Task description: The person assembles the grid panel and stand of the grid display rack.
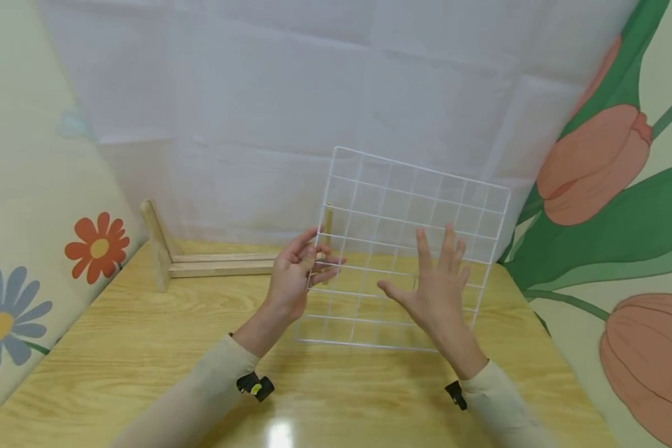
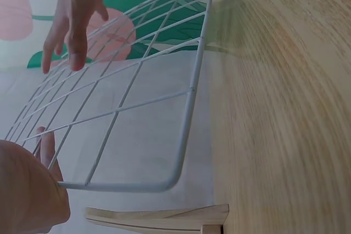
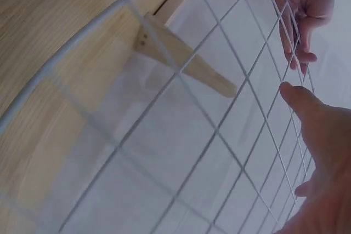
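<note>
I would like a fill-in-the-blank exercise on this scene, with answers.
The hand holding the wire grid by its edge is the ____ one.
The other hand, with spread fingers, is the ____ one.
The colour of the grid is ____.
A stand made of ____ rests on the table.

Missing words: left; right; white; wood.

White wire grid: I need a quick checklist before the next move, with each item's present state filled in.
1. Left hand holds the white wire grid by its left edge: ok.
2. Right hand grips the white wire grid: not ok, fingers spread.
3. Right hand touches the white wire grid: cannot tell.
4. Wooden stand upright on the table: ok.
5. White wire grid's lower edge rests on the table: cannot tell.
</note>
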Tool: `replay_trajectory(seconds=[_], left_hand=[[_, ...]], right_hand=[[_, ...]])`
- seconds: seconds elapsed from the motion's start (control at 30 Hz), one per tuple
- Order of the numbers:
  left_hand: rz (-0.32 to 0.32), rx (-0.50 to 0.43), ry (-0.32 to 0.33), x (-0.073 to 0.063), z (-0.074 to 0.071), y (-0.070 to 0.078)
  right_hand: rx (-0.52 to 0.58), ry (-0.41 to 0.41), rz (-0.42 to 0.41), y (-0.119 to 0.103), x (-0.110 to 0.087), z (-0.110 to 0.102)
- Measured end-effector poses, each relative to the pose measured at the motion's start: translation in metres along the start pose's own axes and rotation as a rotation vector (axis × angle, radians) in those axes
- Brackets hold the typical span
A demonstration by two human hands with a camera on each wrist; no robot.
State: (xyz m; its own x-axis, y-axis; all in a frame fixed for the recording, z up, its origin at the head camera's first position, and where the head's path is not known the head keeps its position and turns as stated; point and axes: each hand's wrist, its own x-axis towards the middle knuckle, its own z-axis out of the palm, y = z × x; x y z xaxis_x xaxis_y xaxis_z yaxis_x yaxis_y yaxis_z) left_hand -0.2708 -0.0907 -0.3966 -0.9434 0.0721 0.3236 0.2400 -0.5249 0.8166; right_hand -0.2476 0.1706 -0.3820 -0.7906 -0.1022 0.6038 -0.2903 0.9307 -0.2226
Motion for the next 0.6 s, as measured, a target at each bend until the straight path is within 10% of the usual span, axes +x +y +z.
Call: replay_trajectory(seconds=[0.6], left_hand=[[0.101, -0.074, -0.024, -0.005, 0.003, 0.007]], right_hand=[[0.13, 0.106, 0.107, -0.033, 0.012, 0.004]])
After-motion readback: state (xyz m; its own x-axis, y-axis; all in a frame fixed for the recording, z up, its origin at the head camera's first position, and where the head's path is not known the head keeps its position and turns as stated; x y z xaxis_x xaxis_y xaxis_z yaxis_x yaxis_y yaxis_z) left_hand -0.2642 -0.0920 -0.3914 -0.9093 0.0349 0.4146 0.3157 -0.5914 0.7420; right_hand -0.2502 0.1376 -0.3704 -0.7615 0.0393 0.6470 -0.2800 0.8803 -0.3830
